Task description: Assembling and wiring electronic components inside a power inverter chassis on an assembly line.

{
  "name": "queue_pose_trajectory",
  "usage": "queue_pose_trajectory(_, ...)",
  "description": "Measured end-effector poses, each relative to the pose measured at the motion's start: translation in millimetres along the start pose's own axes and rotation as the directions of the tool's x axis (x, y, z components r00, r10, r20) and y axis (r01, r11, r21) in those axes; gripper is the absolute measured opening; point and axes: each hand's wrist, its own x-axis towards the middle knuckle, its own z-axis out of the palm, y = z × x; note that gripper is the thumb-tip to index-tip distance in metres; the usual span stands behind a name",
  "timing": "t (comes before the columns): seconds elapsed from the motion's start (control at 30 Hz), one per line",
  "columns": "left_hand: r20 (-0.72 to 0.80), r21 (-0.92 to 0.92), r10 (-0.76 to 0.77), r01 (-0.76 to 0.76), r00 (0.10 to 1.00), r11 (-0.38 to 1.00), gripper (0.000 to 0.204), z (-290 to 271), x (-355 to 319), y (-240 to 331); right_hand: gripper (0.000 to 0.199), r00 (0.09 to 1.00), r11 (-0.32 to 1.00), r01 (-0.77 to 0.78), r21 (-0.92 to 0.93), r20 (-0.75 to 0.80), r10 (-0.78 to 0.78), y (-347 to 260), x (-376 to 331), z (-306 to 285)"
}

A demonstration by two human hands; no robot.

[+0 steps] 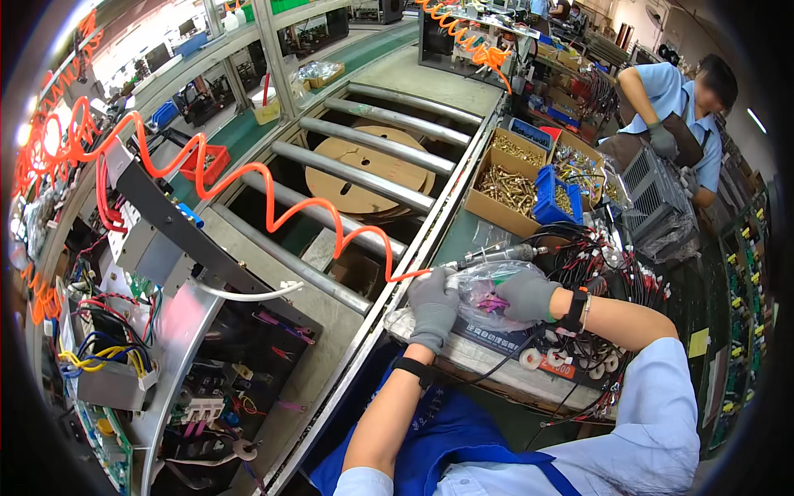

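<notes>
Apparently to steady the bag between our hands, our left hand curls at its left edge and our right hand bends over the purple bits at its right, though we cannot tell whether either pinches anything.

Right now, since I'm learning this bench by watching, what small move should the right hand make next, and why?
Probably pinch one of the purple pieces and ease it clear: the right hand is right beside them at the clear plastic bag, while the left hand, at the bag's other side, seems placed to steady it.
</notes>
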Motion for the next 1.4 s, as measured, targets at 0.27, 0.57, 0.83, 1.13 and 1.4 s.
queue_pose_trajectory(0.27, 0.031, 0.087, 0.571, -0.572, 0.820, 0.816, 0.035, -36, -34, 53, 0.028, 1.000, 0.862, 0.017, 0.507, -0.031, -0.002, 46, -13, 2)
queue_pose_trajectory(0.57, -0.051, 0.068, 0.307, -0.303, 0.950, 0.951, 0.035, -47, -76, 44, 0.021, 0.980, 0.531, 0.198, 0.824, -0.161, -0.115, 24, -27, -26)
queue_pose_trajectory(0.83, -0.083, -0.556, -0.218, 0.136, 0.972, 0.820, 0.033, -97, -127, 37, 0.022, 0.872, 0.438, 0.454, 0.776, -0.287, -0.396, -100, -26, -48)
queue_pose_trajectory(1.13, -0.639, 0.185, -0.415, 0.652, 0.648, 0.735, 0.024, -207, -292, -61, 0.024, 0.617, 0.506, 0.757, 0.414, -0.197, -0.762, -253, 44, 1)
queue_pose_trajectory(1.4, -0.674, 0.452, -0.203, 0.613, 0.711, 0.648, 0.015, -230, -301, -109, 0.021, 0.562, 0.606, 0.790, 0.088, -0.500, -0.659, -359, 51, 80)
